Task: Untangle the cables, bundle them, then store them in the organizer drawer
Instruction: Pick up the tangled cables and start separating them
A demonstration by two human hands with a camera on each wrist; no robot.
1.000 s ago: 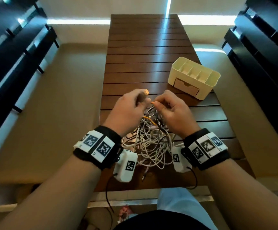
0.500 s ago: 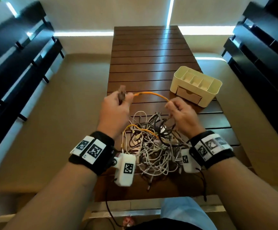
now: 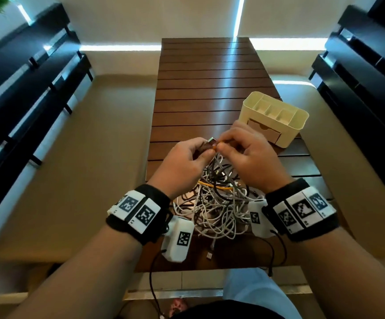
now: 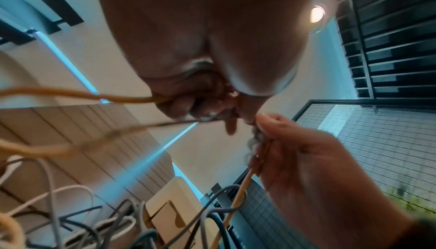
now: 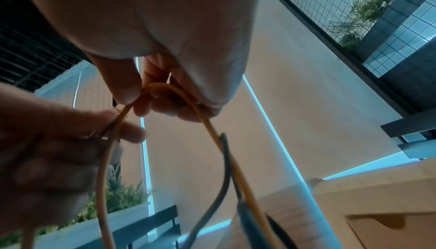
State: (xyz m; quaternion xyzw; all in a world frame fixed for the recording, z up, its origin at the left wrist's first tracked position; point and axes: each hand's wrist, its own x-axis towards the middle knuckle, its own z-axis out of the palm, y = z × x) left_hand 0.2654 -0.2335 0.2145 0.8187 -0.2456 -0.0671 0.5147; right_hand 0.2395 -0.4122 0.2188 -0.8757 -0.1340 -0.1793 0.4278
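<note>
A tangle of white, grey and black cables (image 3: pixel 214 203) lies on the near end of the wooden table (image 3: pixel 207 88). An orange cable (image 3: pixel 214 186) runs out of it up to my hands. My left hand (image 3: pixel 187 162) grips the orange cable's plug end (image 3: pixel 210 142), and its fingers curl round the cable (image 4: pixel 132 99). My right hand (image 3: pixel 246 155) pinches the same orange cable (image 5: pixel 207 122) close beside the left, forming a loop. The cream organizer (image 3: pixel 276 118) with its shut drawer (image 3: pixel 264 131) stands just beyond my right hand.
Dark slatted benches (image 3: pixel 26 88) flank the table on both sides. A loose USB plug (image 3: pixel 209 255) lies near the table's front edge. Wrist camera leads (image 3: pixel 152 284) hang over that edge.
My hands were apart with the orange cable stretched between them; now they have come together again above the tangle, right hand moved left to meet the left.
</note>
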